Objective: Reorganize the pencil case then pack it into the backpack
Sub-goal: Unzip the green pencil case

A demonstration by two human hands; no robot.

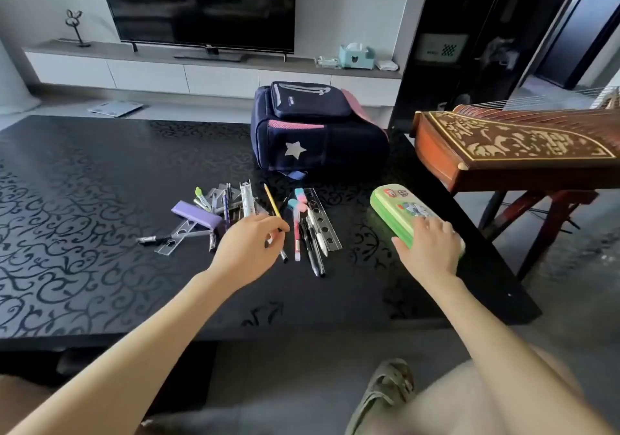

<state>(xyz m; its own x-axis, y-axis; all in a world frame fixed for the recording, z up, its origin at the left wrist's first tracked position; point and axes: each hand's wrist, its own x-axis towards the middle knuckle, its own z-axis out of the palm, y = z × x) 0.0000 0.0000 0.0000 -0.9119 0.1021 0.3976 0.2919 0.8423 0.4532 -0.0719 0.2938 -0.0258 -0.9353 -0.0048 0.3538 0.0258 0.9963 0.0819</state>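
Soft, even daylight fills the room, brighter on the floor at the far right, dimmer around the dark cabinet (pixel 469 32). The glossy black table (pixel 100 199) catches a pale sheen along its far left edge, and the television (pixel 201 5) shows murky reflections. Shadows are faint and diffuse. The backpack (pixel 318 126) at mid-distance is sharp. Wide-angle distortion bows the table edges and stretches the near corners, where the knee (pixel 486 401) and sandal (pixel 385 391) blur.
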